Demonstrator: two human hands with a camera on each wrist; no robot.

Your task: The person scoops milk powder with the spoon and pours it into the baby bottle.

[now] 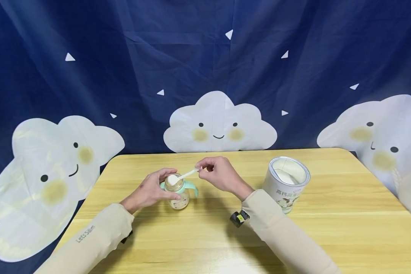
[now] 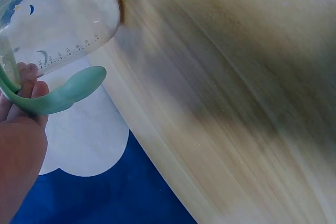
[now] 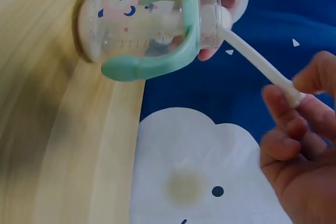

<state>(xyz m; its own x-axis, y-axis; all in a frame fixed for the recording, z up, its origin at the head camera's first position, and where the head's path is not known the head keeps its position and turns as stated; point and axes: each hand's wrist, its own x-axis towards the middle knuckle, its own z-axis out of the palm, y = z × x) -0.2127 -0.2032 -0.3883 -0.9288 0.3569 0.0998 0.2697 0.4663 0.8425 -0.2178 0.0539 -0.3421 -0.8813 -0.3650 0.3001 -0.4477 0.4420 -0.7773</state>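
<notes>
A clear baby bottle (image 1: 180, 202) with a mint-green two-handled collar (image 3: 191, 22) stands upright and uncapped on the table. My left hand (image 1: 154, 187) holds it around the neck, thumb on the near side. Just at the bottle's mouth is a white scoop (image 1: 190, 173) with a heap of white powder (image 1: 172, 179) in its bowl. The end of its long handle is pinched between thumb and fingers of my right hand (image 1: 222, 174). Moon and star prints and a measuring scale show on the bottle (image 2: 63, 30) in the left wrist view.
A large white can (image 1: 283, 195), open at the top with pale powder inside, stands right of my right forearm on the light wooden table (image 1: 178, 247). Behind the table hangs a dark blue curtain (image 1: 198, 57) with smiling white clouds.
</notes>
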